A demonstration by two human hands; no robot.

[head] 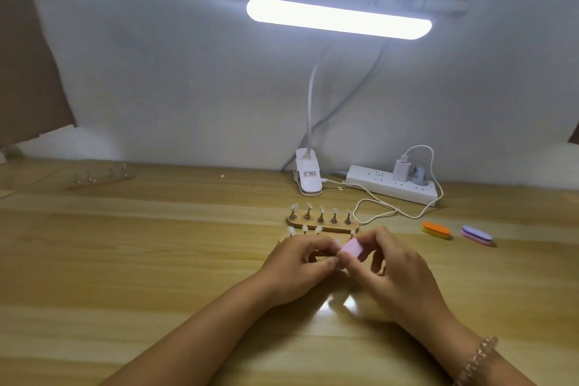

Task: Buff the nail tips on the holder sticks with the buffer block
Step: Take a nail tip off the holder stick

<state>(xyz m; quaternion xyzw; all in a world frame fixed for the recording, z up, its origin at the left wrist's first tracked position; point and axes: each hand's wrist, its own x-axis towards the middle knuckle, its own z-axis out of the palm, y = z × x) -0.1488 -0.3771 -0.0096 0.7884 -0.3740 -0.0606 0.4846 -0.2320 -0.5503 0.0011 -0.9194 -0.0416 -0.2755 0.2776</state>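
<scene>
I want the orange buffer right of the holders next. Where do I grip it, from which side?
Pinch the orange buffer across its narrow width at mid-length, coming down from above. It lies flat, long axis left to right, so both long edges are open, while the purple buffer sits off its right end. The right hand is nearest but holds the pink block.

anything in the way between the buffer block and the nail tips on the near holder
Nothing visible: the right hand holds the buffer block at the fingertips of the left hand, just in front of the near nail tips.
</scene>
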